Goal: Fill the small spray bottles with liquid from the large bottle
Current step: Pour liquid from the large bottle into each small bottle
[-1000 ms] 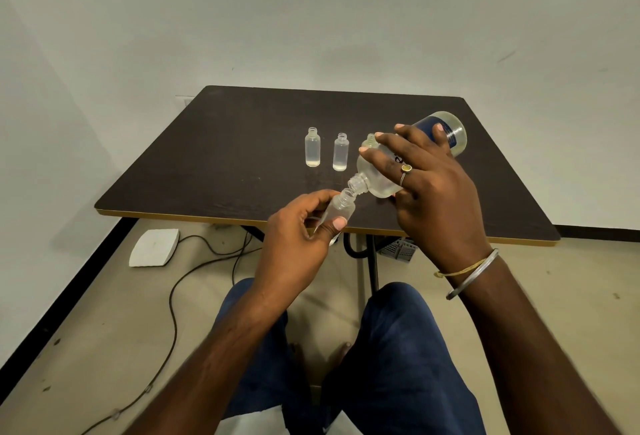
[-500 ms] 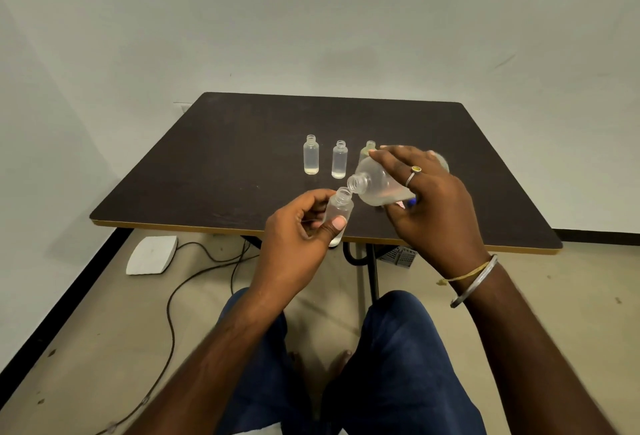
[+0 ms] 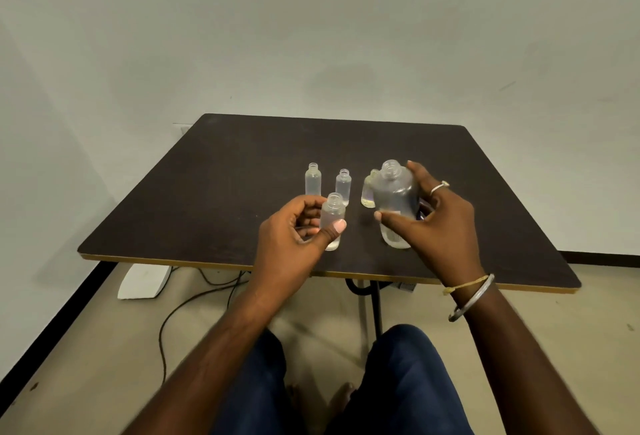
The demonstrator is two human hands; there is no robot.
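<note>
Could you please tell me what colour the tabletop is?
Dark brown tabletop with a light yellowish front edge, seen in the head view.

Worn: silver ring on right hand; silver metal bangle plus yellow thread at that wrist; dark blue trousers; bare feet.

small bottle left of large bottle, bottle row behind on table
</note>
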